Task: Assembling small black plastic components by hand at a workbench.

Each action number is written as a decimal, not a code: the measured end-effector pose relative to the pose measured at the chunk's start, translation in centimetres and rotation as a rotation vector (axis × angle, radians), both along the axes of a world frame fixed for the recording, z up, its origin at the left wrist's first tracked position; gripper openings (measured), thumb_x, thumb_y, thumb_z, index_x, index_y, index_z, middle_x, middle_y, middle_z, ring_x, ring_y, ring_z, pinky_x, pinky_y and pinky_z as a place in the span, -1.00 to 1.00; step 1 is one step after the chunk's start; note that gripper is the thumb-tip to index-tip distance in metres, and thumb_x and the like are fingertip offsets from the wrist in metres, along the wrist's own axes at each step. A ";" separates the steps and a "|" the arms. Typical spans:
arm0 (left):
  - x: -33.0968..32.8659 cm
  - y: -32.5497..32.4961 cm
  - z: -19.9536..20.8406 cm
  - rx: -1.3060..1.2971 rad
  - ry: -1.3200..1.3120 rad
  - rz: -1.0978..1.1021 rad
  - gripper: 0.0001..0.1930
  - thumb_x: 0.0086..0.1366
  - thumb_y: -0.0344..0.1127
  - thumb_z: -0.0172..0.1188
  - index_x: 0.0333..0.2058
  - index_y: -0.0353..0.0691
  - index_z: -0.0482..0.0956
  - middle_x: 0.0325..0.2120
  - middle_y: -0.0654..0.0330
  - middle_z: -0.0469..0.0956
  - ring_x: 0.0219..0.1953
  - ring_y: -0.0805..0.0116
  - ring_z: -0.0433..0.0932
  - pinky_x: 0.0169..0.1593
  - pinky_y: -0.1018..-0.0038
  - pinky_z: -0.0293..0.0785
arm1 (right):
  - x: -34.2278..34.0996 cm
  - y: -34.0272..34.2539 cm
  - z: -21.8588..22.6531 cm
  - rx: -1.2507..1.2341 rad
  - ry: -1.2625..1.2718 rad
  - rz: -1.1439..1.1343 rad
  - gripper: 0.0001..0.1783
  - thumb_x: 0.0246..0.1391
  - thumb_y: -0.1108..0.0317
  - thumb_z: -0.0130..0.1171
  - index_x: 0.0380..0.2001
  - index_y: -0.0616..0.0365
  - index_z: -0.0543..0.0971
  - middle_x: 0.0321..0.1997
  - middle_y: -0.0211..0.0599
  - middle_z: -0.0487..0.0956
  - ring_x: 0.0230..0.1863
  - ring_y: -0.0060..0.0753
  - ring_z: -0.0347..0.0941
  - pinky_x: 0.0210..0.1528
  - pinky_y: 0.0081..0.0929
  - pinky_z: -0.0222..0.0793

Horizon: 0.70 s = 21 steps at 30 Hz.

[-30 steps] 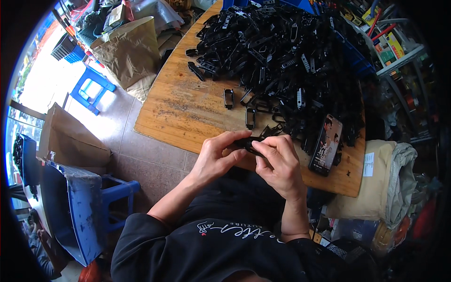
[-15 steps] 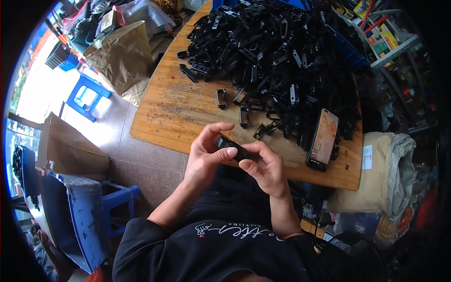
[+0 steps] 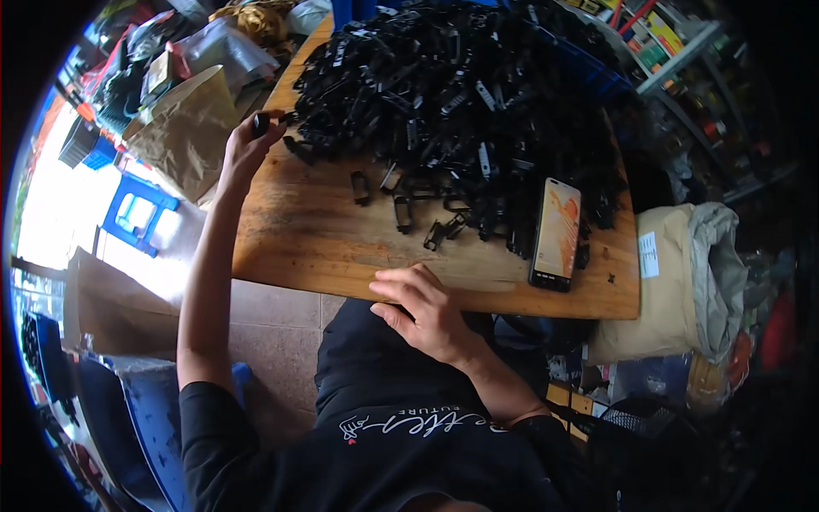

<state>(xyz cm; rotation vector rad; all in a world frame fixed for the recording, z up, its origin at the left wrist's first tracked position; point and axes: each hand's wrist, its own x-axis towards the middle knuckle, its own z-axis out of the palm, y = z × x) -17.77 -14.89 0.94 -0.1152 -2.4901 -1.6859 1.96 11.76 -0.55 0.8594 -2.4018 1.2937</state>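
My left hand (image 3: 249, 143) is stretched out over the far left edge of the table. A small black plastic part (image 3: 261, 125) sits in its closed fingers, and the fingertips come up to the left rim of the pile of black plastic parts (image 3: 426, 94). Whether they touch a second part there I cannot tell. Closer to me, my right hand (image 3: 425, 314) rests by the table's front edge, fingers stretched out and nothing held. Several loose black frame-shaped pieces, one of them a rectangular frame (image 3: 402, 213), lie between the pile and my right hand.
A phone (image 3: 557, 235) with a lit screen lies on the right of the wooden table (image 3: 299, 230). Blue crates border the pile. On the floor stand a blue stool (image 3: 139, 212), a brown paper bag (image 3: 192, 136) and a blue bin (image 3: 158, 418). A tan sack (image 3: 674, 290) is at the right.
My hands have parted. The left one has swung forward and left to the pile's edge with a black part; the right has let go and lowered to the table edge. The view has shifted slightly.
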 end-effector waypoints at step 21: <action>5.4 1.4 -1.4 -0.484 0.266 -0.126 -0.84 0.10 -0.48 0.11 -0.29 -0.29 0.49 -0.49 0.22 0.42 -0.48 0.51 0.40 -0.41 0.60 0.33 | 2.2 19.9 1.0 -0.006 -0.215 -1.065 -0.69 -0.01 0.41 0.16 -0.13 0.17 0.48 -0.30 -0.35 0.52 -0.37 -0.59 0.35 -0.29 -0.63 0.30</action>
